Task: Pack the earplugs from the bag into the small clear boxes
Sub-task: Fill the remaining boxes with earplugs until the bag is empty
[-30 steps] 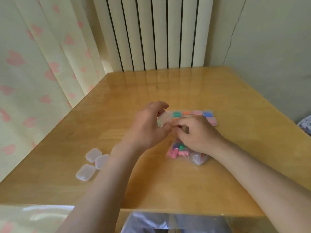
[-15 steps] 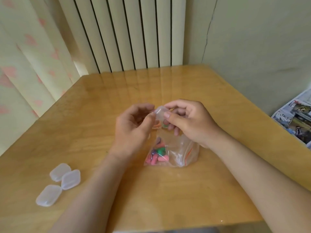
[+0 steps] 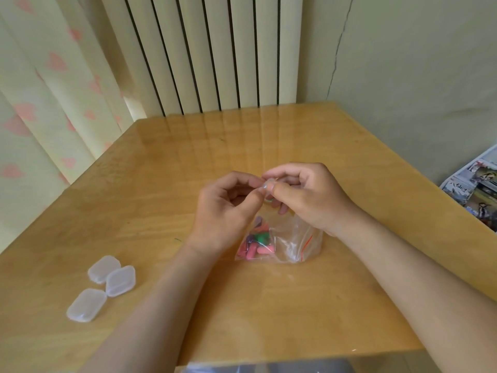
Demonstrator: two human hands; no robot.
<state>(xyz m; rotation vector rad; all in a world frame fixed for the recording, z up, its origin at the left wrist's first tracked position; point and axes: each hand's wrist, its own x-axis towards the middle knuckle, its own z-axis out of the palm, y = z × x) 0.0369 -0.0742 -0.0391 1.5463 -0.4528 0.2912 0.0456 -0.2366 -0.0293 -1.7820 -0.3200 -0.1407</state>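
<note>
Basically both hands were up over the table (image 3: 161,184), meeting at one small clear box (image 3: 266,184). Left hand (image 3: 228,211) had thumb and forefinger pinched on the box's left edge, other fingers curled loosely into the palm. Right hand (image 3: 309,200) pinched the same box from the right, thumb tip (image 3: 272,186) pressed on its near face, forefinger arched over the top, remaining fingers tucked under and behind it. Box was mostly covered by fingertips; couldn't tell whether its lid was open or closed, or what was inside. A bit of green showed just below the right thumb, too small to identify.

Clear zip bag (image 3: 290,240) sat on the table directly beneath the fingers, just under both wrists, its top reaching toward the right hand's lower fingers. Whether those fingers touched the plastic, couldn't tell. Earplugs (image 3: 255,244) were piled in the bag's left part, below the heel of the left hand: mostly pink, some green, some purple. Red seal line ran along the bag's right side.

Three more clear boxes (image 3: 107,286) lay closed on the table well to the left of the left forearm, clustered and touching or nearly so, far from any fingers.

Striped radiator panel (image 3: 215,55) stood beyond the fingertips past the far table edge, heart-print curtain (image 3: 40,103) left of it. Printed papers (image 3: 476,189) lay off the table, right of the right hand.
</note>
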